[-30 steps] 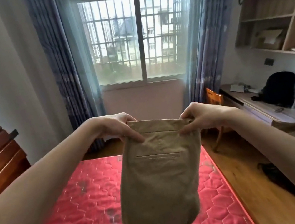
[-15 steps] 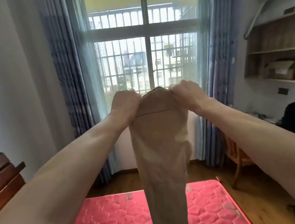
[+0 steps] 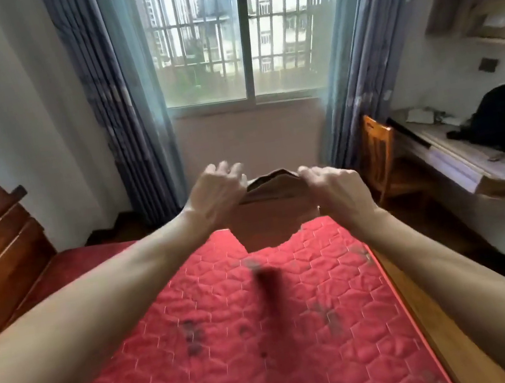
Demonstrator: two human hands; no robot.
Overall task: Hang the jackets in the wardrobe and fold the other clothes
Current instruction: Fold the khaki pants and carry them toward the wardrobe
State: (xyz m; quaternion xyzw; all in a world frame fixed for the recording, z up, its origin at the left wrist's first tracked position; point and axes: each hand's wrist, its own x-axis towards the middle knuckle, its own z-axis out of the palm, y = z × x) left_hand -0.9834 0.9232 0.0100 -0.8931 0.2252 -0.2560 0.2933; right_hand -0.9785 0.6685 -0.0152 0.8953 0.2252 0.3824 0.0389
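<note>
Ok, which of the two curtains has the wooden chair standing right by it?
The right-hand curtain: the orange wooden chair stands at its foot beside the desk. The left curtain has only floor below.

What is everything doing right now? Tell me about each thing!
tan trousers: held up by the waistband over the far end of the bed, blurred.
left hand: grips the waistband.
right hand: grips the waistband.
red mattress: bare, stained.
window: shut, curtains drawn aside.
black backpack: sitting on the desk.
</note>
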